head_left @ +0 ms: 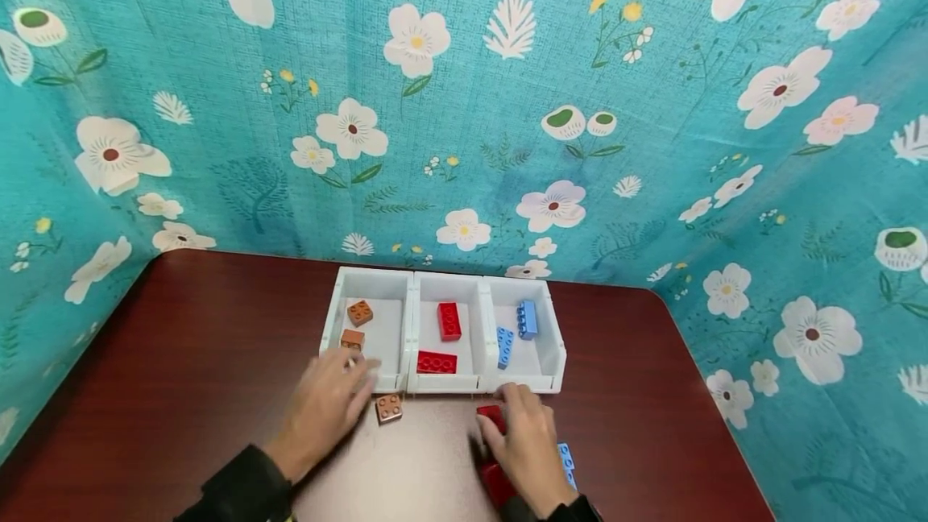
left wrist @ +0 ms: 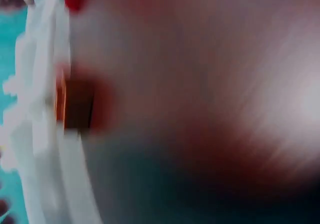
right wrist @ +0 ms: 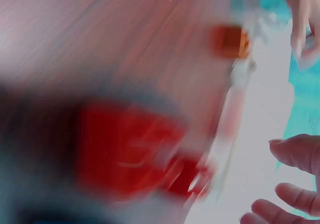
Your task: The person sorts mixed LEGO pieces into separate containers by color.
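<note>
My left hand [head_left: 326, 401] reaches over the front wall of the left compartment, fingers loosely bent. Just past its fingertips lies a brown toy brick [head_left: 353, 339], with another brown brick [head_left: 359, 312] farther back. A third brown brick [left wrist: 78, 103] sits on the table by the tray's front wall, right of this hand. My right hand [head_left: 525, 441] hovers over the table in front of the tray, beside a red brick [head_left: 490, 417] and a nearer red brick [head_left: 497, 483] partly hidden by it. In the right wrist view its fingers [right wrist: 295, 196] are spread, with nothing between them.
A white three-part tray [head_left: 412, 329] stands at the back of the dark table [head_left: 217, 361]. Red bricks [head_left: 449, 321] lie in its middle part, blue bricks [head_left: 527, 320] in its right part. Another blue piece [head_left: 566, 457] shows beside the right hand. A flowered teal cloth [head_left: 435, 143] hangs behind.
</note>
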A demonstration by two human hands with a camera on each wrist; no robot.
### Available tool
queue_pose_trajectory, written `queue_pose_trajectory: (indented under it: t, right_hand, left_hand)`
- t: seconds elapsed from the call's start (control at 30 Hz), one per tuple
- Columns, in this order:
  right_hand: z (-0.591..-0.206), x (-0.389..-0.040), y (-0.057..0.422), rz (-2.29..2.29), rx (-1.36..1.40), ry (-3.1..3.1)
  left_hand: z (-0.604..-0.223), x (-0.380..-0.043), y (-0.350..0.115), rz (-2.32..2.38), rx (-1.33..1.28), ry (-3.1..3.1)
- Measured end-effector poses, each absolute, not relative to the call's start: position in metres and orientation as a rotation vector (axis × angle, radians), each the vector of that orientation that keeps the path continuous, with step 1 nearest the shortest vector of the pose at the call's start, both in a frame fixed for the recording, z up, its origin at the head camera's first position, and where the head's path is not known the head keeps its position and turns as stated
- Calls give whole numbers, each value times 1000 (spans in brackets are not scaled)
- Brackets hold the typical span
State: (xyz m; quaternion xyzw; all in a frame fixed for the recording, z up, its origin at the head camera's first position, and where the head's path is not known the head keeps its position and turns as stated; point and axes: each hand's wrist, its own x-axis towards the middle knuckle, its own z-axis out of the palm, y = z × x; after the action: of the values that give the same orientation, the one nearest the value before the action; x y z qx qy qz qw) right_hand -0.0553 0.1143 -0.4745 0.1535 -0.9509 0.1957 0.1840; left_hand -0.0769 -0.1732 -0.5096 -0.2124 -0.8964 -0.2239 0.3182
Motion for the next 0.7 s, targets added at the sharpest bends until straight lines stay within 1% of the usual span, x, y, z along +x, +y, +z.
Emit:
queue_pose_trajectory:
  t: [0.1, 0.23, 0.4, 0.7]
  right_hand:
    - [-476, -58, 138, 538, 296, -2774]
    - [-479, -68, 161, 541, 179, -2847]
    - [-479, -93, 178, 581, 131, -2830]
    - [-471, -154, 186, 617, 207, -2855]
  left_hand:
    - [-516, -56, -164, -561, -698, -2450]
    - [-522, -41, -152, -518, -674, -2636]
    - [-525, -37, -143, -597, -616, -2691]
    - [-524, -38, -137, -713, -682, -2625]
